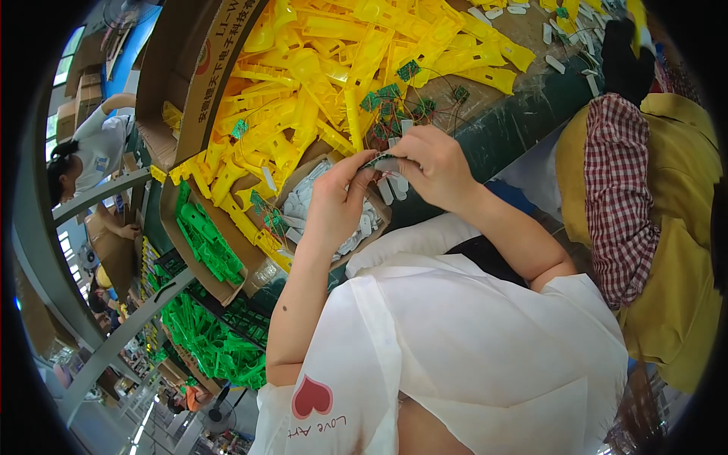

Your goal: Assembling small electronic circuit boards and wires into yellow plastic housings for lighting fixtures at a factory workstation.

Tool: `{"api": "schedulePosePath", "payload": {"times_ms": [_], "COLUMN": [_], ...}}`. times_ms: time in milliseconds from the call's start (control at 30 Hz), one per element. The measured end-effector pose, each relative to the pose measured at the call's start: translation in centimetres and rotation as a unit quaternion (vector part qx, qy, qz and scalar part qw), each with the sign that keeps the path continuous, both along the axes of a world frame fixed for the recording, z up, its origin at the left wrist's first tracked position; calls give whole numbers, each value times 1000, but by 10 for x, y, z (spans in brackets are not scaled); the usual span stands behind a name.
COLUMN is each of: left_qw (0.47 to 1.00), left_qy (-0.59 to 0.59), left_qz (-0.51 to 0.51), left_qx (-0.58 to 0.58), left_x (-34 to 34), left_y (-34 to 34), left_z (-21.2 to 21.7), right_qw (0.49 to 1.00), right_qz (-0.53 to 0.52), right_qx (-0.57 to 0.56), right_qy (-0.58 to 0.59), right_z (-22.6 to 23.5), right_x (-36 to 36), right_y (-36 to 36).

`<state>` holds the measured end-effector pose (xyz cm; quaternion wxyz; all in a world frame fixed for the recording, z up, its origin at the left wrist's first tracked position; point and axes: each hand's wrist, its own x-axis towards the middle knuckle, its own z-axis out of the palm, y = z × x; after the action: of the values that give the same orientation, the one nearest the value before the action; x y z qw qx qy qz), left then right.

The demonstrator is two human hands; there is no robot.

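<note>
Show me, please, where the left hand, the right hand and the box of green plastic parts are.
left hand [334,201], head view, on its back.
right hand [432,167], head view, on the knuckles.
box of green plastic parts [206,241], head view, on the green pile inside.

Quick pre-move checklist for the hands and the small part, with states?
1. Both hands on the part: left hand and right hand pinch a small grey piece. Ok.
2. Part seated or aligned: too small. Cannot tell.
3. Wires free: green circuit boards with thin wires lie tangled just behind. Not ok.
4. Supply: white pieces fill the cardboard tray under the hands. Ok.
5. Yellow plastic parts crowd the bench. Not ok.
</note>
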<state>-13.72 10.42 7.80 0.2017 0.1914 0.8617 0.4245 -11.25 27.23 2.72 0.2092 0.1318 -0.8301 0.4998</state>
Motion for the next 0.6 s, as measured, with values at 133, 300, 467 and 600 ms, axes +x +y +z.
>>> {"api": "schedulePosePath", "payload": {"times_ms": [133, 300, 467, 600], "left_qw": [994, 957, 952, 987], "left_qy": [-54, -155, -169, -93], "left_qz": [90, 239, 201, 81], "left_qx": [10, 56, 156, 106], "left_x": [8, 12, 8, 5], "left_y": [1, 10, -3, -9], "left_z": [-7, -8, -17, -18], "right_qw": [996, 993, 989, 940], "right_qz": [-54, -39, 2, 92], "right_qx": [35, 57, -114, -230], "right_qy": [64, 97, -92, -236], "right_z": [1, -14, -18, -6], "right_x": [6, 13, 7, 3], "right_y": [-12, -25, -11, -3]}}
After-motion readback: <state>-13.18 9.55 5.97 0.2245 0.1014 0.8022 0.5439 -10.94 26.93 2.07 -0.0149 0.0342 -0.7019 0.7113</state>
